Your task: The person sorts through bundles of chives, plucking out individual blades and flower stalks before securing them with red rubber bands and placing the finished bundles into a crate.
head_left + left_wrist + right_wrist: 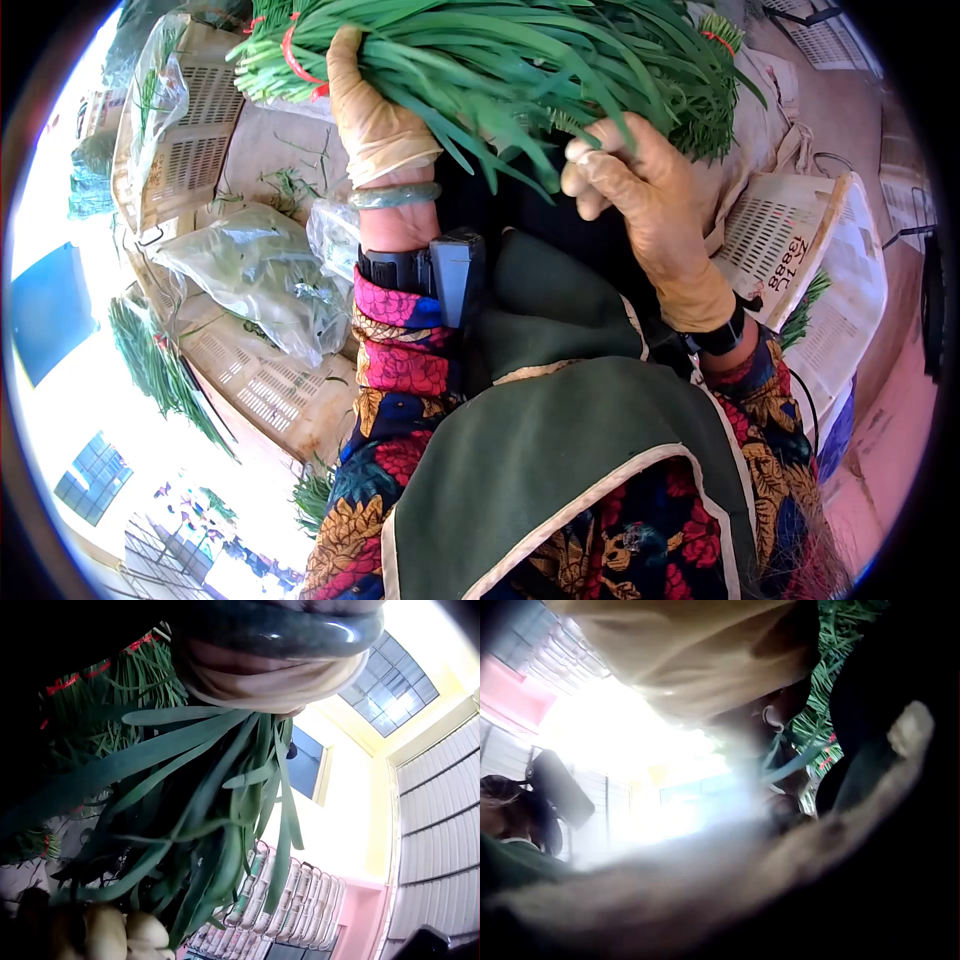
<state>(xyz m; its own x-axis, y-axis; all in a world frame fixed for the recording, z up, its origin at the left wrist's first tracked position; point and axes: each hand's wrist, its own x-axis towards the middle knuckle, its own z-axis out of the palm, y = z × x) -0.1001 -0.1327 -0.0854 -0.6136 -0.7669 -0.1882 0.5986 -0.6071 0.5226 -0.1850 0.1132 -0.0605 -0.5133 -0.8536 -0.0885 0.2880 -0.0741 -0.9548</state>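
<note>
My gloved left hand [385, 125] grips a bunch of long green garlic chives [480, 65], its thumb across the top and its fingers hidden beneath. A red tie [291, 58] circles the stems left of that thumb. At the drooping leaf ends, my gloved right hand [655, 220] has curled fingers, with thumb and fingertips pinching at a leaf. In the left wrist view, loose leaves [225, 795] hang down towards the right hand's fingertips [105, 930]. The right wrist view is mostly blurred and dark.
More tied chives [715, 110] lie beyond the right hand. To the left, a clear plastic bag [255, 270] sits on a pale plastic crate [270, 375]. A lettered crate [765, 235] stands at the right. Another chive bunch [165, 360] lies at far left.
</note>
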